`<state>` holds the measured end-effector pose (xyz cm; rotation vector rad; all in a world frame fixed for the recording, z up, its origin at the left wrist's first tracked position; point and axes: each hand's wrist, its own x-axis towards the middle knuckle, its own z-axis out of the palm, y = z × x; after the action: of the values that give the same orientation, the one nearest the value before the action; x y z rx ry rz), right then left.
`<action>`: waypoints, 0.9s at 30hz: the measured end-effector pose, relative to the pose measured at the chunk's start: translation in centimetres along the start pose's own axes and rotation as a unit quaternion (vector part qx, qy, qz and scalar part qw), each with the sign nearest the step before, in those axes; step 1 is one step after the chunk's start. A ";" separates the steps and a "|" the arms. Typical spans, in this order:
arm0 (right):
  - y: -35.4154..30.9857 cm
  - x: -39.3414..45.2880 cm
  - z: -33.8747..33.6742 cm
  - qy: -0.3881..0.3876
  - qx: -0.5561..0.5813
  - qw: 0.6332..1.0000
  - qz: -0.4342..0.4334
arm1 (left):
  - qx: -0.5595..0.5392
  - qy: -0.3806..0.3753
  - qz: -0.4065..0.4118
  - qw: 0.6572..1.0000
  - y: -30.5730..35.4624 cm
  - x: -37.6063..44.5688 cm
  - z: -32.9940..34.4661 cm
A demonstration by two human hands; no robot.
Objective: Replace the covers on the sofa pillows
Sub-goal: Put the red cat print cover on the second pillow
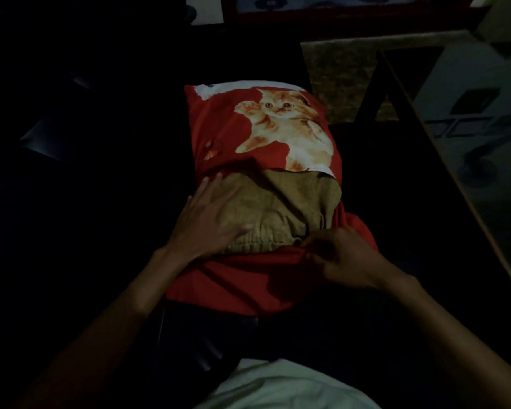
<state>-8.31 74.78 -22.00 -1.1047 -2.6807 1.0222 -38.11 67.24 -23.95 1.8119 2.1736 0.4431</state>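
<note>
**Cover partly on, near end still exposed**

Mid-frame: the pillow [281, 211], tan fabric, is lying on a dark sofa seat [106, 202]. The red cover [248, 128] with a kitten print is sheathing its far portion; the near portion is showing bare through the opening.

Left hand [210, 219], fingers straight and spread, is pressing flat on the tan fabric at centre-left. Right hand [345, 258], centre-right, is pinching the lower red edge of the opening, fingers curled round the cloth.

Progress estimate: roughly half sheathed. Remaining, as judged: drawing the red edge over the exposed end and closing the opening. Closure type cannot be made out. Lighting is very dim.

A glass-topped table [466, 119] is standing at upper right.
</note>
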 end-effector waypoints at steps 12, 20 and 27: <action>-4.5 1.0 2.4 0.061 -0.126 0.987 -0.074 | 0.014 0.151 0.104 0.983 3.0 1.2 -0.6; -7.1 0.6 2.0 0.167 0.011 0.972 -0.162 | 0.138 0.032 0.074 0.987 5.2 6.0 -1.0; -6.2 -0.2 1.7 0.159 0.055 0.985 -0.048 | -0.033 -0.175 0.066 0.982 3.5 4.6 -4.0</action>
<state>-12.40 70.45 -19.58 -1.0104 -2.3717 0.8813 -37.33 72.15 -18.94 1.8428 1.7911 0.2012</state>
